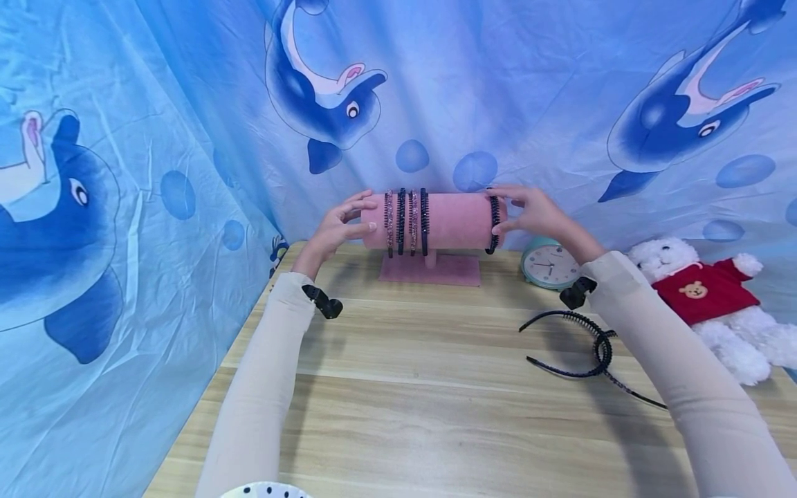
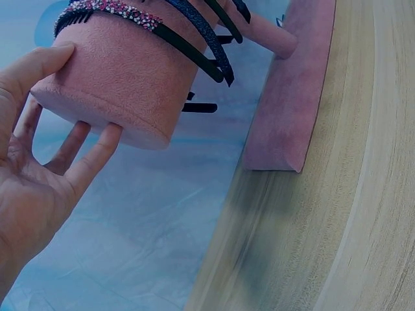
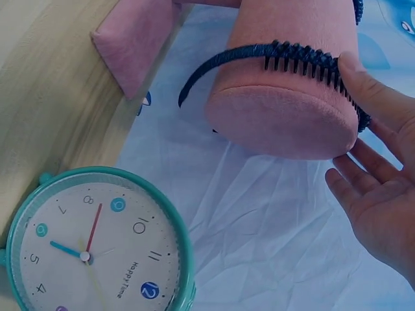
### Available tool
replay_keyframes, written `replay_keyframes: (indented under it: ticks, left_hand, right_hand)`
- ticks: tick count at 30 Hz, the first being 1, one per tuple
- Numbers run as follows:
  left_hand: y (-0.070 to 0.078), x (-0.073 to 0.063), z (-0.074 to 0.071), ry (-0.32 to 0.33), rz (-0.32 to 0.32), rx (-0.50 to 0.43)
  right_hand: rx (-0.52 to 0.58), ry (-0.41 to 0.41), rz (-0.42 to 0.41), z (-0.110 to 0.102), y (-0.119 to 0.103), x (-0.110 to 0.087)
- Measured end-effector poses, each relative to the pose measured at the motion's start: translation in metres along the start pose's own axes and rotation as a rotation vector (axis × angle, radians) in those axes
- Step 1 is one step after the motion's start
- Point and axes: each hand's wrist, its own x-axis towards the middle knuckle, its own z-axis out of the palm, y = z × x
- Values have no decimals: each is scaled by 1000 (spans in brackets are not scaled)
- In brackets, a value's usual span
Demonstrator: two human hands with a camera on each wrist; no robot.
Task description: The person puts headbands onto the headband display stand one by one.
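Observation:
A pink velvety headband stand [image 1: 459, 220] holds a horizontal roll above a flat base [image 1: 429, 271]. My left hand [image 1: 335, 225] grips the roll's left end, thumb on the front and fingertips at the end face [image 2: 104, 116]. Just inward of it sit several headbands [image 1: 401, 221], some with pink glitter and some dark. At the opposite end, my right hand [image 1: 537, 211] holds a dark toothed headband [image 3: 249, 53] that sits around the roll. Its thumb presses on the band's outer side, while other fingers reach behind the roll, partly hidden.
A teal-rimmed clock [image 1: 549, 264] stands right of the base, below my right forearm. Loose headbands [image 1: 563, 373] lie overlapped on the wooden table [image 1: 398, 415]. A white plush bear in a red top [image 1: 703, 294] sits at the right. Blue dolphin-print curtain [image 1: 436, 83] hangs behind.

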Motion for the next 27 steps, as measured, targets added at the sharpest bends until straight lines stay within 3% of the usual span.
replay_keyframes:
  ticks: [15,27]
  left_hand:
    - [1,-1,0,-8,6,19]
    - [0,0,-1,-9,6,23]
  right_hand:
    - [-21,-35,101,2,-13,19]
    - [-23,-50,107,8,-18,34]
